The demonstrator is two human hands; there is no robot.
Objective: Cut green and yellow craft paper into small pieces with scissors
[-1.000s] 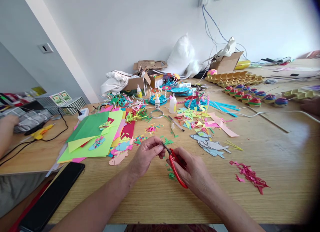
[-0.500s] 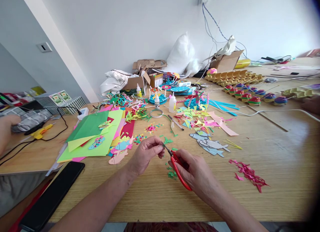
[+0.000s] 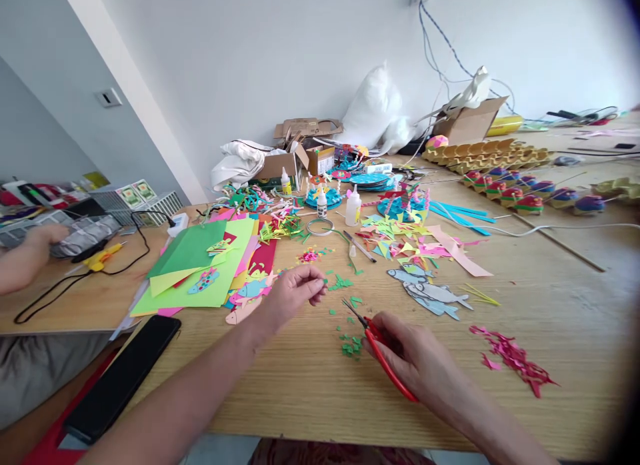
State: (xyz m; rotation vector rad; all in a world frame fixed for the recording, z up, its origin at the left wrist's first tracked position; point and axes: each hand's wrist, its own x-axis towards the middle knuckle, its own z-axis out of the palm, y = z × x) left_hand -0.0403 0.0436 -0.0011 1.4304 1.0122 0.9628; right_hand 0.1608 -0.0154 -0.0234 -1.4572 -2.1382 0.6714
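My left hand (image 3: pixel 299 293) is held over the table with thumb and fingers pinched together. A small piece of green paper (image 3: pixel 325 283) shows at its fingertips, mostly hidden. In my right hand (image 3: pixel 405 348) is a pair of scissors (image 3: pixel 390 370) with red handles, pointing up and left. The tips are slightly parted and stand apart from my left hand. Below the blades lie small green paper cuttings (image 3: pixel 351 347). More green scraps (image 3: pixel 341 282) lie beyond my left fingertips.
Coloured paper sheets (image 3: pixel 187 251) and paper fish (image 3: pixel 250 290) lie left; a black phone (image 3: pixel 125 378) sits nearer. Grey-blue paper fish (image 3: pixel 435 293) and red-pink scraps (image 3: pixel 515 358) lie right. Glue bottles (image 3: pixel 353 208) stand behind. Another person's hand (image 3: pixel 37 251) touches a grey bundle (image 3: pixel 90 235).
My right hand has drawn the scissors right and down, away from my left fingertips. The view has shifted slightly left. The other person's hand reaches farther into view.
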